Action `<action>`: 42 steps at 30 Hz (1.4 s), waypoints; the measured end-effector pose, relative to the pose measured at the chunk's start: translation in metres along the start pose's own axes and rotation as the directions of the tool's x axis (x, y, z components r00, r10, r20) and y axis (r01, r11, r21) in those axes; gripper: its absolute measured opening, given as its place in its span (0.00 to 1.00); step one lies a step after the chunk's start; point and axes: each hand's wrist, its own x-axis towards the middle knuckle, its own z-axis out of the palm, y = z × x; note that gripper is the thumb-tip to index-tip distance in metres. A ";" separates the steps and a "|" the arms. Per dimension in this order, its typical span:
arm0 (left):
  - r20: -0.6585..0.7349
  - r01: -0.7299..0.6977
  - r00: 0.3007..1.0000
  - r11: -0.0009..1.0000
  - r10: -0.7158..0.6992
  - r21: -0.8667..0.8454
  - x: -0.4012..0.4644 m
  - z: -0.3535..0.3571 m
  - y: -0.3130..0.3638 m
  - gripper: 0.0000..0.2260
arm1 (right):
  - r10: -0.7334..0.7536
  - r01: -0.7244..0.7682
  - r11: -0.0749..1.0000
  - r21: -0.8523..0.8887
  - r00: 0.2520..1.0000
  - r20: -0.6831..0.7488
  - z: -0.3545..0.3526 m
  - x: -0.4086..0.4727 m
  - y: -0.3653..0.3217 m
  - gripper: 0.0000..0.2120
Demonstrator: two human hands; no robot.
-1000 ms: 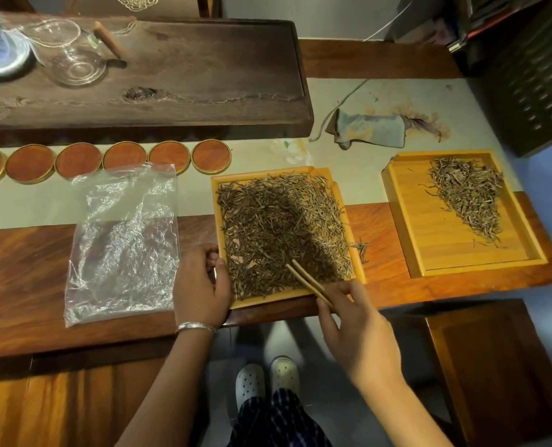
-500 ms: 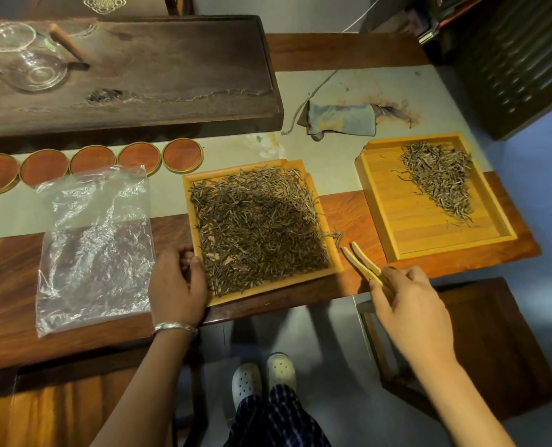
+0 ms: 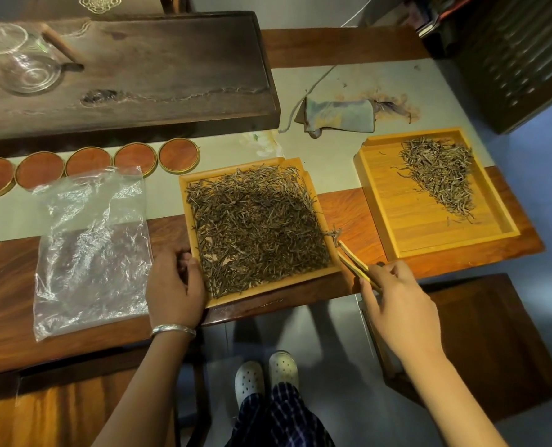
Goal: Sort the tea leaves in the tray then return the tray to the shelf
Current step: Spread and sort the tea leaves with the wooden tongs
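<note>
**At the full tray's right rim: tweezers out, picking up strays**

Right of the full tray (image 3: 313,201), the right hand (image 3: 397,304) pinches bamboo tweezers (image 3: 353,259), tips at a small clump of stray leaves (image 3: 333,234) lying on the table (image 3: 348,217) just off the rim. A second ago those tips were inside the tray's near-right corner; they've swung outward since. Reads as cleanup of spillage, or a pick headed for the second tray (image 3: 397,221) further right, which holds only a modest pile (image 3: 439,175). Sorting looks far from done; the main mass of tea leaves (image 3: 255,227) remains in the full tray.

Left hand (image 3: 174,288) hasn't moved: fingers curled over the tray's near-left edge, bracing it. A clear plastic bag (image 3: 90,250) lies flat left of that tray.

Hard to make out:
- whether the tweezer tips are closed on a leaf or just touching the clump
- right fingertips, hidden behind the hand
- no shelf in view, so the return spot is unknown
- glassware (image 3: 20,62) far left of the tray, cut off by the frame edge
</note>
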 end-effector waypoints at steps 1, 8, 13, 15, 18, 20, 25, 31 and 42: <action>0.000 0.001 1.000 1.000 -0.001 -0.002 0.000 0.000 0.000 0.07 | -0.001 0.001 1.000 0.005 1.000 -0.006 0.001 0.002 -0.001 0.10; 0.009 0.006 1.000 1.000 -0.006 0.001 0.000 -0.001 0.001 0.09 | -0.013 0.017 0.998 0.058 0.998 -0.056 0.002 0.007 -0.004 0.09; 0.015 0.010 1.000 1.000 -0.010 -0.002 0.002 -0.002 0.005 0.09 | 0.006 0.001 0.997 0.082 0.996 -0.084 -0.002 0.005 -0.002 0.09; 0.012 0.009 1.000 1.000 -0.009 -0.008 0.001 -0.003 0.006 0.09 | 0.008 0.002 0.995 0.104 0.995 -0.100 -0.005 0.005 -0.003 0.09; 0.017 0.014 1.000 1.000 -0.015 0.008 0.000 -0.003 0.006 0.09 | 0.011 0.006 0.992 0.128 0.992 -0.129 -0.012 0.006 -0.005 0.11; 0.017 0.014 1.000 1.000 -0.015 0.020 0.000 -0.003 0.006 0.08 | 0.023 -0.002 0.988 0.152 0.991 -0.136 -0.016 0.007 -0.004 0.13; 0.017 0.010 1.000 1.000 -0.010 0.013 0.001 -0.004 0.007 0.07 | -0.065 0.070 0.994 0.079 0.996 -0.067 -0.022 0.010 -0.001 0.11; 0.020 0.010 1.000 1.000 -0.010 -0.001 0.001 -0.004 0.008 0.08 | -0.146 0.145 0.989 -0.030 0.989 -0.015 -0.026 0.023 0.007 0.11; 0.013 0.002 1.000 1.000 -0.002 -0.001 0.000 -0.005 0.009 0.08 | -0.122 0.204 0.916 0.345 0.962 -0.245 -0.009 0.049 -0.078 0.09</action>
